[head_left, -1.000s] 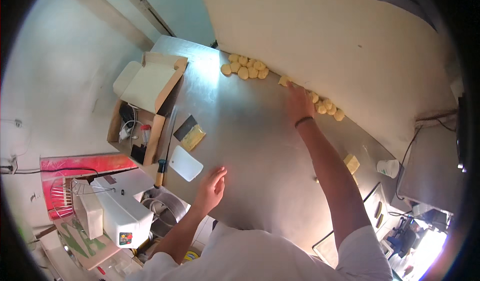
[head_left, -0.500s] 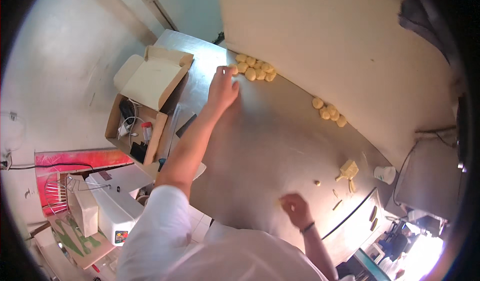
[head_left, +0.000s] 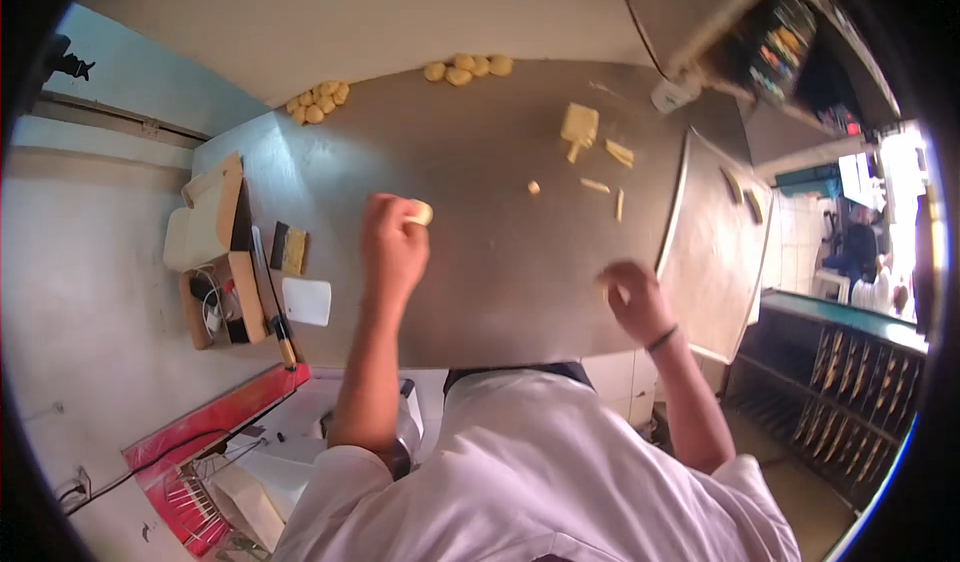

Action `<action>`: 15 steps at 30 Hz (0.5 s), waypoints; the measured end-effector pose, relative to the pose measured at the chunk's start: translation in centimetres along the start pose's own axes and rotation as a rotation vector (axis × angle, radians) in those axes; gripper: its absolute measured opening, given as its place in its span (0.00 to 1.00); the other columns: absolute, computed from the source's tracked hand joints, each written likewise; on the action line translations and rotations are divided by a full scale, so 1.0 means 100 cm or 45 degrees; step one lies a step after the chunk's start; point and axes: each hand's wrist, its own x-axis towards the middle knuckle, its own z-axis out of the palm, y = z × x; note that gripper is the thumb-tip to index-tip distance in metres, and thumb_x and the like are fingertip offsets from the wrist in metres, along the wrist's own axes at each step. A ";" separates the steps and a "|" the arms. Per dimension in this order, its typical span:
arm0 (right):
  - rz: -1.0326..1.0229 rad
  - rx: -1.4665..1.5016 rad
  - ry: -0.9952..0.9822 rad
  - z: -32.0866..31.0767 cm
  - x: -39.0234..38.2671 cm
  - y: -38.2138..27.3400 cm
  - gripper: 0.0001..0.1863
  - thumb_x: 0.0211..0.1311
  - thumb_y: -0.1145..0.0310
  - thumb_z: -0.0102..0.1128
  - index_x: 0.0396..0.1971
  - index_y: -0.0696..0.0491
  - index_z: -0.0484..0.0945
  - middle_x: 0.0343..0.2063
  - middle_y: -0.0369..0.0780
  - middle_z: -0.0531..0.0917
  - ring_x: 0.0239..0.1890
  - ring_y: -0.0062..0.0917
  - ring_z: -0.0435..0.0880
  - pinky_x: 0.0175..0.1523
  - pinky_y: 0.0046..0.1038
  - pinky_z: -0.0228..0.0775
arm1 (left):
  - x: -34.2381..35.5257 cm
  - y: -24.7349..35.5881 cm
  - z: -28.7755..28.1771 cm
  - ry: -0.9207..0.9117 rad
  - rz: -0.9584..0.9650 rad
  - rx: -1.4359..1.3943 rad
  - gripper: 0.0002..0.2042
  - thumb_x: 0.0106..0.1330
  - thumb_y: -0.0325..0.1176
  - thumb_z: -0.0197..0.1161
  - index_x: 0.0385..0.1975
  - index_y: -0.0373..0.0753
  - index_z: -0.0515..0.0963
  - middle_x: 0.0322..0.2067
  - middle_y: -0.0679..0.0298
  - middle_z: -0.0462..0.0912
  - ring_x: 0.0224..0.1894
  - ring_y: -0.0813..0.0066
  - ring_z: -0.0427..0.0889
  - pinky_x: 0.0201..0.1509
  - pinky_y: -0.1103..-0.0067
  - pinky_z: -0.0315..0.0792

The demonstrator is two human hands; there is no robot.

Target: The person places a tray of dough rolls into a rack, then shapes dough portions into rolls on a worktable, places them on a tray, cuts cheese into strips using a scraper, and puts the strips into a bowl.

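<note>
My left hand (head_left: 392, 247) is raised over the steel table (head_left: 480, 292), its fingers closed round a pale yellow dough ball (head_left: 422, 213). Further right, my right hand (head_left: 638, 300) has its thumb and fingers pinched together; a small pale bit seems to show at the tips, too blurred to name. One cluster of dough balls (head_left: 314, 110) lies at the table's far left, and a second cluster (head_left: 458, 76) along the back edge. A dough slab (head_left: 580, 122) lies at the back right, with cut dough strips (head_left: 620, 153) beside it. Nearer sits a small dough piece (head_left: 533, 188).
At the left are an open cardboard box (head_left: 240, 224) holding cables, a yellow sponge (head_left: 294, 250), a white flat scraper (head_left: 306, 302) and a long knife (head_left: 285, 344). A white cup (head_left: 676, 94) stands back right. A metal sheet (head_left: 715, 262) covers the right end, beside a rack (head_left: 850, 392).
My view has swung right. My left hand has drawn back from the far-left dough balls toward the middle, carrying a dough ball. My right hand stays pinched.
</note>
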 end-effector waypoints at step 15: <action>-0.384 -0.593 -0.234 0.066 -0.052 0.041 0.38 0.62 0.59 0.63 0.73 0.46 0.64 0.74 0.38 0.66 0.79 0.34 0.59 0.80 0.55 0.45 | -0.184 0.090 0.119 -0.479 0.212 0.543 0.27 0.69 0.39 0.54 0.66 0.35 0.73 0.68 0.54 0.73 0.72 0.61 0.69 0.79 0.46 0.48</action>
